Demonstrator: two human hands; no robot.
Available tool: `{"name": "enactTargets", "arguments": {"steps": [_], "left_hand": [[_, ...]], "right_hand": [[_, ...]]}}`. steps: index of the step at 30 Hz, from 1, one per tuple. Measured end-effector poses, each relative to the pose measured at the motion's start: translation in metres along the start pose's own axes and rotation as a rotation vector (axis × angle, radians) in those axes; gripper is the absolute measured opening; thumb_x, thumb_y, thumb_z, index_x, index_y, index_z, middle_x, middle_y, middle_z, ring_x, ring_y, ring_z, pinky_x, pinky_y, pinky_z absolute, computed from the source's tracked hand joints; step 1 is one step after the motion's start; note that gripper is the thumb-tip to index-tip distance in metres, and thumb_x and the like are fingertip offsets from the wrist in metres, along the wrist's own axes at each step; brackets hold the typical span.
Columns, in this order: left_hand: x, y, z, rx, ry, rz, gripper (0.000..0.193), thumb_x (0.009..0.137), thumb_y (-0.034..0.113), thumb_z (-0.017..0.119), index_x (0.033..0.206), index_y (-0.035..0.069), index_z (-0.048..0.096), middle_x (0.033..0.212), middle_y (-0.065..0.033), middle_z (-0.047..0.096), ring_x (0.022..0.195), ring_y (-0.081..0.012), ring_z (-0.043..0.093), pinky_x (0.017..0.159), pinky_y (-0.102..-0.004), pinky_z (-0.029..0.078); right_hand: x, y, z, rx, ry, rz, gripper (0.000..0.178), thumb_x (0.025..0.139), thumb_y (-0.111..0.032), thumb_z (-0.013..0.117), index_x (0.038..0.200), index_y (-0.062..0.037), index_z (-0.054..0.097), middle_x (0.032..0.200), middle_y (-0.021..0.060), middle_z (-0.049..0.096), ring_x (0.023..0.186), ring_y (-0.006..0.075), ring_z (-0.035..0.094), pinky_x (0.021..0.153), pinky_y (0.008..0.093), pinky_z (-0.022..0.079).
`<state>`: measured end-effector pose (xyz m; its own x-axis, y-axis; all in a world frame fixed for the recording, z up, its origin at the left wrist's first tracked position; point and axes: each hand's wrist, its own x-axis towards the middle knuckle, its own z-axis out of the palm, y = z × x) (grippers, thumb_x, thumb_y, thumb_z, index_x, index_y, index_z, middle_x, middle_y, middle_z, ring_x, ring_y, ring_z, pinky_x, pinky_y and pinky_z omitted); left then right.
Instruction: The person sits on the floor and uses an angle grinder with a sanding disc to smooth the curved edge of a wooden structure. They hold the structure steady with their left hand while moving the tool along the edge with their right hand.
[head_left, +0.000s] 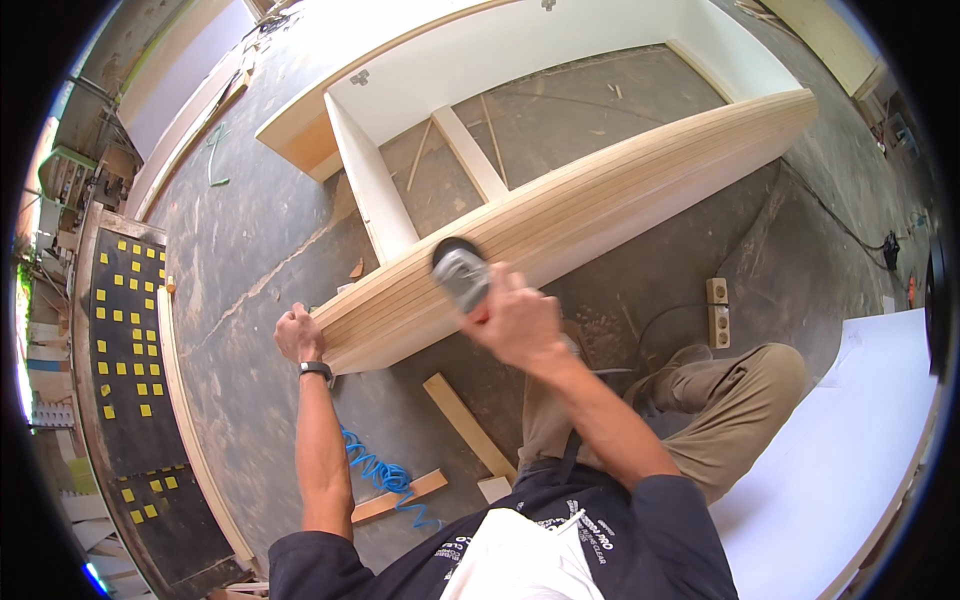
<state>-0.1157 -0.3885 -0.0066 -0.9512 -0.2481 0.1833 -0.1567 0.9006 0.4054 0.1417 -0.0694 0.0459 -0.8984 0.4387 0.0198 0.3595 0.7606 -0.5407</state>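
A long white cabinet frame lies on the floor, its near side faced with a rounded, slatted wooden panel. At the left end of this panel, my left hand is closed against the corner, fingers curled, with a band on the wrist. My right hand grips a grey-and-black hand tool with a rounded black end and some red near the grip. The tool is over the slatted face, left of its middle. Motion blurs it, so its exact kind and whether it touches the wood cannot be told.
Wooden offcuts and a coiled blue hose lie near my legs. A power strip with a cable sits right of centre. A white sheet lies at lower right. On the left stands a black board with yellow squares.
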Motion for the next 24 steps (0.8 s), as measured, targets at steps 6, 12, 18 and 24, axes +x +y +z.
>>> {"name": "enactTargets", "arguments": {"steps": [6,12,18,24], "left_hand": [[-0.006,0.009,-0.004,-0.001,0.022,-0.036,0.052,0.092,0.042,0.056,0.079,-0.004,0.076,0.084,-0.0278,0.075,0.077,-0.0427,0.071,0.077,-0.0542,0.053],[-0.001,0.008,0.0,0.008,0.004,-0.053,0.05,0.091,0.042,0.056,0.08,-0.003,0.077,0.086,-0.0272,0.076,0.077,-0.0426,0.071,0.077,-0.0534,0.054],[-0.003,0.008,-0.002,-0.01,0.013,-0.045,0.051,0.093,0.041,0.056,0.079,-0.004,0.076,0.085,-0.0282,0.075,0.076,-0.0441,0.07,0.077,-0.0544,0.053],[-0.003,0.011,-0.002,-0.01,0.012,0.009,0.053,0.094,0.04,0.055,0.078,-0.007,0.073,0.085,-0.03,0.074,0.076,-0.0456,0.069,0.077,-0.055,0.052]], "right_hand": [[0.013,0.111,-0.077,0.122,0.208,0.298,0.082,0.088,-0.072,0.075,0.123,-0.0017,0.051,0.09,0.0274,0.077,0.09,0.0504,0.076,0.08,0.0586,0.061],[0.026,0.128,-0.081,0.18,0.3,0.31,0.086,0.087,-0.074,0.075,0.124,0.0005,0.051,0.092,0.0293,0.076,0.09,0.0518,0.075,0.081,0.0576,0.06],[0.007,0.025,-0.026,0.056,0.026,0.083,0.08,0.089,-0.068,0.076,0.121,0.0018,0.052,0.098,0.0239,0.072,0.085,0.0413,0.079,0.07,0.0523,0.064],[0.008,-0.033,0.012,0.004,-0.091,-0.154,0.085,0.088,-0.063,0.08,0.128,0.0055,0.051,0.1,0.0253,0.072,0.083,0.0432,0.079,0.067,0.0505,0.065]]}}
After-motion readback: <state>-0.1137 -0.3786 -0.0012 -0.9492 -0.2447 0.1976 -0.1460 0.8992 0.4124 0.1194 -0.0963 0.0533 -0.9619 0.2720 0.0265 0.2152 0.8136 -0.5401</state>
